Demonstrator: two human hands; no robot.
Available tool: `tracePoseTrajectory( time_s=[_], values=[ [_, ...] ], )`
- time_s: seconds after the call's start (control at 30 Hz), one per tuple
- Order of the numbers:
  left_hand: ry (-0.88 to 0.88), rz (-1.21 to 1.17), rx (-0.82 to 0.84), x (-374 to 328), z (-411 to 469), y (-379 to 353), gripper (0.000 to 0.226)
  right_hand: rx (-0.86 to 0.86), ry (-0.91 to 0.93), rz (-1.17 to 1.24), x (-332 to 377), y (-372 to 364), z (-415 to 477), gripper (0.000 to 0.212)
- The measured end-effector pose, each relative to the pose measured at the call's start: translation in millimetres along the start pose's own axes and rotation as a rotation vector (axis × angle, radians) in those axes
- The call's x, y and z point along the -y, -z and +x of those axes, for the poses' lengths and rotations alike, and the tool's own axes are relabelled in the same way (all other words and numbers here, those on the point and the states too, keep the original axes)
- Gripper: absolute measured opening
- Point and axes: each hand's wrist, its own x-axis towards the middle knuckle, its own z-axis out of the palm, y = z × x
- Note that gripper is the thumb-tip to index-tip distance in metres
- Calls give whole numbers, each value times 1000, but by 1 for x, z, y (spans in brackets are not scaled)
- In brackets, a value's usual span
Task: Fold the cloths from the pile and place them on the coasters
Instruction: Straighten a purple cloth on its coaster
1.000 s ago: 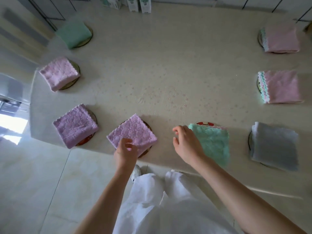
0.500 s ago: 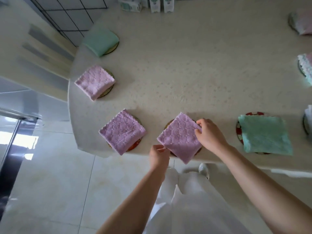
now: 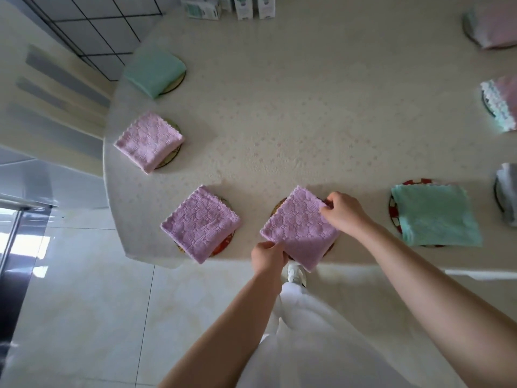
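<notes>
A folded purple cloth (image 3: 300, 226) lies on a round coaster (image 3: 277, 206) at the table's near edge. My left hand (image 3: 268, 255) pinches its near left corner. My right hand (image 3: 344, 212) grips its right corner. Another folded purple cloth (image 3: 200, 222) sits on a coaster (image 3: 223, 244) to the left. Further left and back are a pink cloth (image 3: 149, 140) and a green cloth (image 3: 154, 70), each on a coaster. To the right a green cloth (image 3: 435, 218) covers a red and white coaster (image 3: 394, 211).
The beige table (image 3: 307, 113) has more folded cloths on coasters along its right edge: pink (image 3: 495, 26), pink with a white-green edge (image 3: 502, 103) and grey (image 3: 507, 191). Small boxes (image 3: 243, 7) stand at the back. Tiled floor (image 3: 84, 289) lies to the left below.
My view shifted left. My right hand moved from the green cloth onto the purple cloth's right corner, and my left hand took hold of its near corner.
</notes>
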Motion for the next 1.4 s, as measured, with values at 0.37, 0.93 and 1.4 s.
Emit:
tracePoseTrajectory(
  time_s=[0.37, 0.93, 1.4],
  values=[
    [147, -111, -12, -2, 1, -12, 17, 177, -79, 137, 3, 10, 11, 29],
    [-323, 201, 13, -46, 7, 5, 26, 13, -201, 557, -29, -21, -41, 18],
    [-413, 471, -146, -28, 14, 9, 17, -151, -20, 325, -34, -27, -48, 12]
  ],
)
